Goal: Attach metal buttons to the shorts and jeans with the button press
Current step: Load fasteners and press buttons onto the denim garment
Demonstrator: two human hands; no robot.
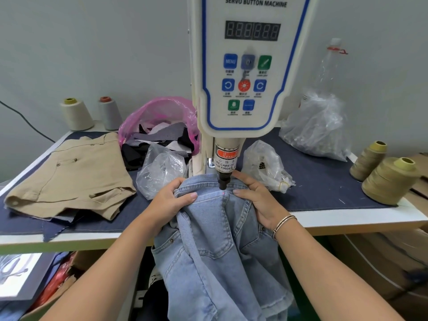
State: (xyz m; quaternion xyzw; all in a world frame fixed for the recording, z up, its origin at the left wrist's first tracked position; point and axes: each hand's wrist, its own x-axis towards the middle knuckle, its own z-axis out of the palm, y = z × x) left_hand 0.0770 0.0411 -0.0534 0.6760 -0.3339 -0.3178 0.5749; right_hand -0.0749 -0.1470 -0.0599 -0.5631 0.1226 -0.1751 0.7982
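Note:
Light blue jeans (215, 239) hang over the table's front edge, their waistband lying under the black punch (223, 181) of the white servo button machine (243, 66). A red laser dot shows on the denim just below the punch. My left hand (172, 200) grips the waistband left of the punch, thumb on top. My right hand (259, 200) holds the waistband on the right, thumb pressing the denim, fingers curled round the fabric. Tan shorts (69, 177) with small buttons lie folded at the table's left.
A clear bag (162, 172) and another clear bag (264, 163) flank the machine column. A pink bag of fabric scraps (159, 126) sits behind. Thread cones stand at back left (76, 114) and at right (389, 181). A large clear bag (319, 128) lies back right.

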